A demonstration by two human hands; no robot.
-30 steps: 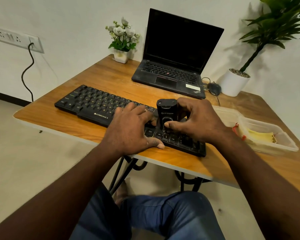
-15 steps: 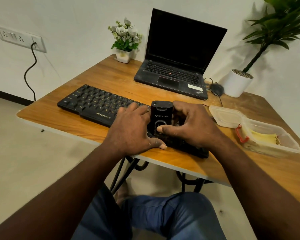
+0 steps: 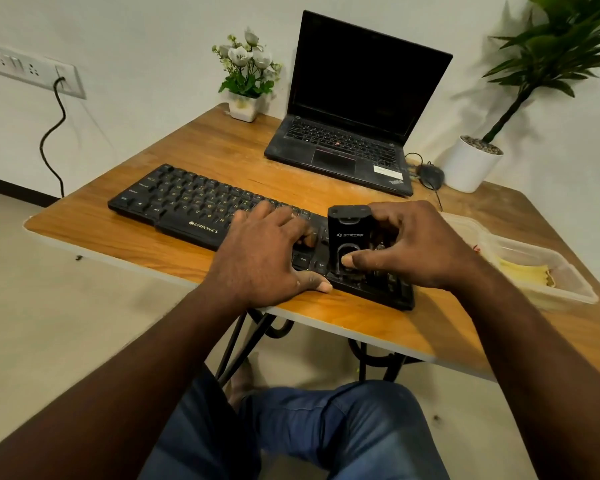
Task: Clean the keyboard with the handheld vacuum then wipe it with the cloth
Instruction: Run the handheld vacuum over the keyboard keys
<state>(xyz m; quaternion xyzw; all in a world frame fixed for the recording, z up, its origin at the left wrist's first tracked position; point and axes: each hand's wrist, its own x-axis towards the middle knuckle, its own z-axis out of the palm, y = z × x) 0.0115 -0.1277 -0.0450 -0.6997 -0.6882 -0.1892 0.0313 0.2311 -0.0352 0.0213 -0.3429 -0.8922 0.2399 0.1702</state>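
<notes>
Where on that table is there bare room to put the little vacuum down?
The wooden table is bare between the black keyboard and the black laptop, toward the white flower pot, and along its near-left edge. The right side is crowded: clear plastic container, black mouse, white planter.

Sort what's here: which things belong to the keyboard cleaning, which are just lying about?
Job: black keyboard under left hand; black handheld vacuum in right hand; yellow cloth in clear tub.
Idle: black open laptop; dark mouse; white flower pot; white palm pot.
</notes>
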